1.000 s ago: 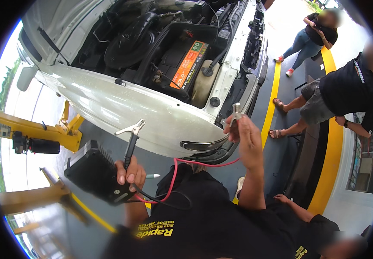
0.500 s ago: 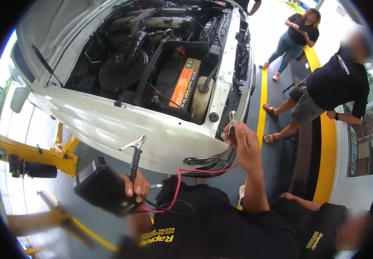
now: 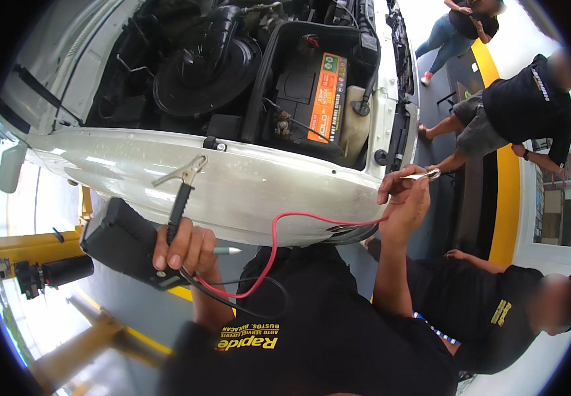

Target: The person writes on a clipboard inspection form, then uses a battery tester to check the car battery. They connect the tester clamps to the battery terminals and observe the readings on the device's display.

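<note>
My left hand (image 3: 190, 249) is closed around a black boxy handheld device (image 3: 124, 243) and a black-handled metal clamp (image 3: 181, 198), whose jaws point up toward the fender. A pale pen-like tip (image 3: 227, 251) sticks out beside its fingers. Raised over the front corner of the car, my right hand (image 3: 404, 206) pinches a second metal clamp (image 3: 424, 175), which lies sideways. From that hand a red cable (image 3: 275, 244) loops back to the device, and a black cable (image 3: 279, 290) hangs below. Beyond both hands, a car battery (image 3: 299, 92) with an orange label sits in the engine bay.
The white fender (image 3: 252, 181) lies between me and the battery. A round black air-cleaner housing (image 3: 200, 82) and a pale fluid tank (image 3: 353, 125) flank the battery. Yellow lift equipment (image 3: 18, 247) stands left. A co-worker (image 3: 490, 317) is close at right; other people stand farther off.
My view has shifted, bringing the battery closer. The right hand has turned its clamp from upright to sideways. My left hand, with device and clamp, sits further left in view.
</note>
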Available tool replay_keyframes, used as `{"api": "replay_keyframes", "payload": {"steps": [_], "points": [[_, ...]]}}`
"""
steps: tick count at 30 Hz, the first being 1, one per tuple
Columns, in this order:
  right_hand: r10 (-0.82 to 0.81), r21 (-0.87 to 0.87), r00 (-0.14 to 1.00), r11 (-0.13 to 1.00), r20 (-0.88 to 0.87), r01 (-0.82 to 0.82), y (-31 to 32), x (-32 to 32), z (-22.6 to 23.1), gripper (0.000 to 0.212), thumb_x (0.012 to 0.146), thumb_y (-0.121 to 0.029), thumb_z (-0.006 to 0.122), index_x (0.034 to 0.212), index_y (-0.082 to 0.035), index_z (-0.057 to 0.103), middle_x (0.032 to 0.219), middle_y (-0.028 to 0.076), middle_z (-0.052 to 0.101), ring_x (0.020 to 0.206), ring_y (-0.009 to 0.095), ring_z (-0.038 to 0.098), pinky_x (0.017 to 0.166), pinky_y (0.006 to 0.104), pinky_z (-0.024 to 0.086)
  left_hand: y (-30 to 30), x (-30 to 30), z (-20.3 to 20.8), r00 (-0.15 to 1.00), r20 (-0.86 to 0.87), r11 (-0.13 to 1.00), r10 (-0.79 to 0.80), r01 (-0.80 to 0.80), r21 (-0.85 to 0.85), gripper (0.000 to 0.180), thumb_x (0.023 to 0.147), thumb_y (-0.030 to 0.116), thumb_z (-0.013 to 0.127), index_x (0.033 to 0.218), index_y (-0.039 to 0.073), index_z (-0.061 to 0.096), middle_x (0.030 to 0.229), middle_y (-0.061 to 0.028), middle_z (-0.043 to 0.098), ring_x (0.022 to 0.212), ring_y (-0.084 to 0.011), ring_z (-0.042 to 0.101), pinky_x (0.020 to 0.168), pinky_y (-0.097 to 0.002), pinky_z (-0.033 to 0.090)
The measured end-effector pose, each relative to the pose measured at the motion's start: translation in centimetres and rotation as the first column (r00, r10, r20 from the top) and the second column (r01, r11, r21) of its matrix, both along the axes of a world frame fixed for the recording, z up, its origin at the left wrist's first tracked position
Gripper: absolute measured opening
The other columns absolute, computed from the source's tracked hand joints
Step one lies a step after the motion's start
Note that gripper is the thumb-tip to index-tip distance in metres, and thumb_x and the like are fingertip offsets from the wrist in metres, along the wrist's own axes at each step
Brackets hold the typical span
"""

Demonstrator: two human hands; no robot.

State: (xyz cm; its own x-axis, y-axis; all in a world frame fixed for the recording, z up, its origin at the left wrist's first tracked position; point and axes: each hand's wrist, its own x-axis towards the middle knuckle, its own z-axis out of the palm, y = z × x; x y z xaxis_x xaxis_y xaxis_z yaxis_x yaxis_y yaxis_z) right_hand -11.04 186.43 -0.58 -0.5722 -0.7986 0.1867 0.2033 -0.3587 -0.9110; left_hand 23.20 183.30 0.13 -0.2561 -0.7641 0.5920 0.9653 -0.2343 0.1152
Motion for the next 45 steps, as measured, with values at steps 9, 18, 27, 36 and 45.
{"api": "replay_keyframes", "payload": {"steps": [9,18,27,36,45], "points": [[-0.218,0.02,0.955,0.976,0.202,0.219,-3.2,3.8,-3.8,0.05,0.111,-0.054,0.036,0.111,-0.008,0.053,0.061,0.007,0.053,0.045,0.011,0.046,0.041,0.0223,0.033,-11.0,1.8,0.2,0.976,-0.079,0.977,-0.204,0.198,-0.076,0.011,0.098,0.021,0.073,0.103,0.013,0.077,0.105,-0.0072,0.072,0.072,-0.0124,0.068,0.051,-0.0239,0.043],[-0.317,0.04,0.947,0.947,-0.042,0.319,-3.7,4.8,-4.8,0.054,0.11,-0.058,0.034,0.116,-0.007,0.051,0.058,0.007,0.051,0.04,0.01,0.042,0.037,0.0218,0.03,-16.1,2.1,-1.2,0.974,-0.087,0.955,-0.21,0.186,-0.232,0.018,0.095,0.025,0.075,0.112,0.017,0.076,0.111,-0.0059,0.073,0.074,-0.0109,0.069,0.053,-0.0223,0.04],[-0.32,0.039,0.945,0.945,-0.07,0.324,-4.0,4.6,-5.5,0.057,0.112,-0.057,0.033,0.112,-0.004,0.053,0.054,0.006,0.049,0.041,0.009,0.044,0.039,0.0213,0.031,-16.4,3.3,-1.9,0.975,-0.034,0.953,-0.219,0.206,-0.22,0.024,0.103,0.027,0.067,0.121,0.013,0.074,0.124,-0.0115,0.071,0.083,-0.0149,0.07,0.06,-0.0242,0.04],[-0.345,0.214,0.914,0.896,-0.212,0.388,-4.3,5.4,-4.7,0.065,0.108,-0.066,0.029,0.112,-0.007,0.054,0.055,0.002,0.043,0.044,0.008,0.039,0.043,0.0202,0.029,-17.6,1.9,-1.6,0.978,-0.127,0.948,-0.164,0.121,-0.295,0.025,0.104,0.027,0.064,0.119,0.009,0.073,0.121,-0.014,0.071,0.082,-0.0157,0.071,0.057,-0.0224,0.038],[-0.34,0.195,0.909,0.9,-0.241,0.389,-4.9,5.8,-4.6,0.061,0.111,-0.06,0.031,0.115,-0.005,0.057,0.053,0.002,0.041,0.043,0.006,0.038,0.041,0.0185,0.027,-18.6,1.7,-1.6,0.962,-0.067,0.93,-0.266,0.238,-0.28,0.023,0.104,0.022,0.061,0.115,0.007,0.075,0.118,-0.0145,0.073,0.079,-0.0179,0.069,0.055,-0.0228,0.034]]}}
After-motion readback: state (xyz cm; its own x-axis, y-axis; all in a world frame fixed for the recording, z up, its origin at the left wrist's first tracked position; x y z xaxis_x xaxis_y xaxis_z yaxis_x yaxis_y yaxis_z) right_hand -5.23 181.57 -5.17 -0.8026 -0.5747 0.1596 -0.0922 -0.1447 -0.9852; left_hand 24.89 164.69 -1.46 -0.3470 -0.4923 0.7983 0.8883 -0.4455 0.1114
